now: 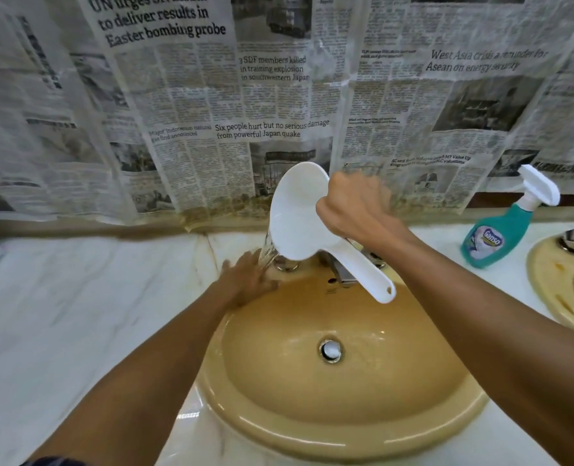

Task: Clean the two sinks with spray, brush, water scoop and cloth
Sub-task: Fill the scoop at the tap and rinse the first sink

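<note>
A single head-worn wide-angle view is provided. The scene is viewed from above, forward and steeply downward, at close range over the beige sink [342,428], which fills the lower centre. Both forearms enter from the bottom edge. The newspaper-covered wall [191,105] is faced directly and occupies the upper half. Straight edges are bowed near the margins. A second sink [548,277] is cropped at the right edge.

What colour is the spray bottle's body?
Teal, with a white trigger head; the spray bottle shows in the head view.

White water scoop [295,210] tilted, pouring onto yellow sink [342,375] rim, teal spray bottle [500,227] beside.
</note>
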